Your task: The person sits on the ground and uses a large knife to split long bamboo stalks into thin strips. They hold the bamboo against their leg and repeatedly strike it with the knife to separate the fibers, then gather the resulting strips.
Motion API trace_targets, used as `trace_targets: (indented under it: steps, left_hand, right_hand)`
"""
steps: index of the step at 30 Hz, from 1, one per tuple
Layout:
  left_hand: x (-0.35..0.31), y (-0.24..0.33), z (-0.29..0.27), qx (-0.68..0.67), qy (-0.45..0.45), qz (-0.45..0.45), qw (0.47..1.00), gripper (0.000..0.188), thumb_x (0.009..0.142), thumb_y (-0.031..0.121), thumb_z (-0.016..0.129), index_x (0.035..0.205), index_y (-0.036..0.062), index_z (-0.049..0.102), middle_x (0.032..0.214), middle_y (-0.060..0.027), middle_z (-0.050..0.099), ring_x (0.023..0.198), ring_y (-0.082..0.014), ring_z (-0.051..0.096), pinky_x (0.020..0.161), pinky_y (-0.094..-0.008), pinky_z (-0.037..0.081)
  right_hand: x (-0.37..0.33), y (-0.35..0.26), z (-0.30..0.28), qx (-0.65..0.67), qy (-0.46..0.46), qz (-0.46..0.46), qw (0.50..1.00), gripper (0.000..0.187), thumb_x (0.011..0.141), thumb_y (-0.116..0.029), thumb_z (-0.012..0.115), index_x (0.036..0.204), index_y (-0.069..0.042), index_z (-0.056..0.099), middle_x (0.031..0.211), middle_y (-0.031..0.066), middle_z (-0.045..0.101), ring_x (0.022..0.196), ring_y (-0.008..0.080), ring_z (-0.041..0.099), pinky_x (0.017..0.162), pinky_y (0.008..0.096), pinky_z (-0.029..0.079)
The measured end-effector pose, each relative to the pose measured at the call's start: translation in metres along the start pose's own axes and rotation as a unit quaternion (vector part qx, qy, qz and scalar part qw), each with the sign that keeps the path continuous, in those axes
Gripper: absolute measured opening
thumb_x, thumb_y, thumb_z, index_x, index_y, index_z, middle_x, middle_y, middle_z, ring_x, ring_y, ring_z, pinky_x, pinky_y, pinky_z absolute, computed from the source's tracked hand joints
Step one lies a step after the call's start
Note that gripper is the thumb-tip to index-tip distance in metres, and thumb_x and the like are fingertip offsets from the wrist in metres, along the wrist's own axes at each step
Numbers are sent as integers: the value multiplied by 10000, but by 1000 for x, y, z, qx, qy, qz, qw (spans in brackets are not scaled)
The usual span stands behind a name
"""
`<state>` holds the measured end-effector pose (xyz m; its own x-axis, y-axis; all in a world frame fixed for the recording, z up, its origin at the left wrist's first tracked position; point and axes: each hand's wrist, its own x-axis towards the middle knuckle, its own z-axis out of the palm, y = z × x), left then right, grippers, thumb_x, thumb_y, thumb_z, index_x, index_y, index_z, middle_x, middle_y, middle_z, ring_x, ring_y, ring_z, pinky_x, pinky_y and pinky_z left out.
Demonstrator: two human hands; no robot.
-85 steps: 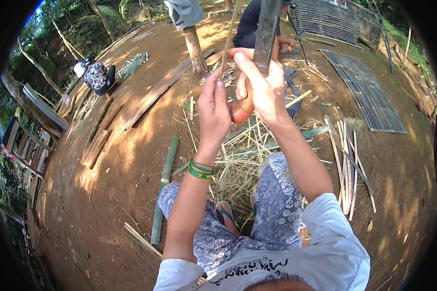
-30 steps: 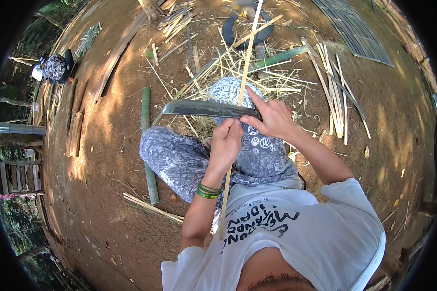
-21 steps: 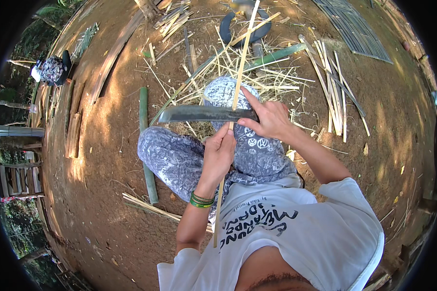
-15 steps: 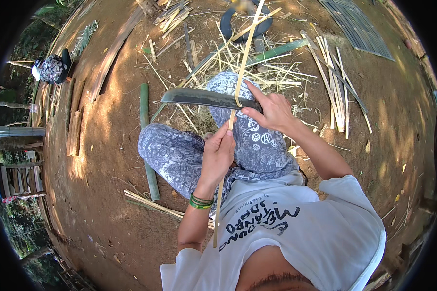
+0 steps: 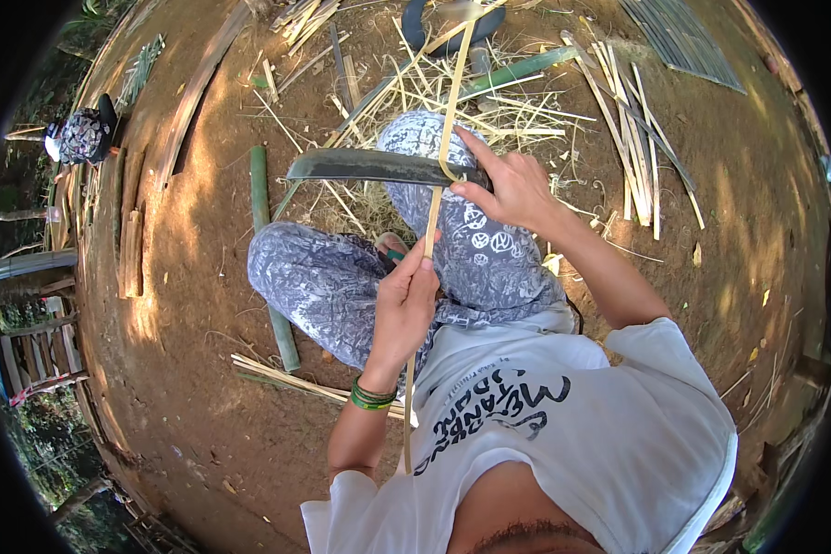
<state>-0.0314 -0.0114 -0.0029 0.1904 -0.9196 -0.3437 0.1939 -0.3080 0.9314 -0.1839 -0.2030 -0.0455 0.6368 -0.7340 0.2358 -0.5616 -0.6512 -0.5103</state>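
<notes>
My right hand (image 5: 519, 192) is closed on the dark handle of a machete (image 5: 365, 167), its index finger stretched along a pale bamboo strip. The long dark blade lies crosswise over my right knee, its tip to the left. Against the blade, the bamboo strip (image 5: 455, 97) bends in a small curl; the upper part runs away from me past the far side. Nearer me, my left hand (image 5: 406, 300) pinches the lower part of the strip between thumb and fingers. The strip's tail hangs down past my left wrist onto my shirt.
Thin shavings (image 5: 517, 125) heap beyond my knees. A green bamboo pole (image 5: 260, 185) lies to the left, split strips (image 5: 619, 129) to the right. Farther off are a black tyre-like ring (image 5: 415, 28), a corrugated panel (image 5: 681, 44) and a person in a patterned top (image 5: 85, 137).
The view has shifted slightly, moving the scene up and left. My left hand has drawn a little toward me along with the strip, and the strip's curl at the blade looks larger.
</notes>
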Motion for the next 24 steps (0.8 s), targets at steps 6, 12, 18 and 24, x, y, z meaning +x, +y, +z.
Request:
trace_targets:
  steps: [6, 12, 18, 24]
  left_hand:
    - [-2, -3, -1, 11, -10, 26, 1000, 386, 1064, 108, 423, 1433, 25, 502, 673, 96, 353, 543, 11, 293, 466, -177, 246]
    - [69, 37, 2, -15, -50, 65, 997, 383, 1075, 143, 402, 1436, 54, 493, 654, 107, 341, 504, 14, 276, 429, -175, 223]
    - [73, 49, -24, 65, -91, 86, 990, 386, 1078, 155, 402, 1441, 55, 488, 652, 111, 339, 507, 12, 277, 442, -179, 221]
    - [25, 18, -22, 93, -42, 73, 992, 394, 1070, 135, 420, 1444, 31, 487, 672, 98, 346, 555, 5, 299, 484, -181, 256]
  right_hand:
    - [5, 6, -4, -5, -10, -14, 1000, 874, 858, -732, 545, 1433, -77, 490, 503, 182, 548, 493, 378, 616, 508, 506, 486]
    - [63, 19, -27, 20, 92, -4, 996, 730, 905, -629, 561, 1370, -67, 568, 579, 205, 603, 637, 390, 668, 630, 480, 513]
    - [64, 14, -30, -2, 100, -8, 995, 738, 894, -669, 543, 1362, -100, 585, 557, 206, 587, 648, 399, 667, 667, 509, 510]
    - [31, -2, -13, -26, 66, -37, 997, 729, 863, -685, 587, 1388, -180, 560, 483, 136, 542, 487, 360, 619, 486, 476, 480]
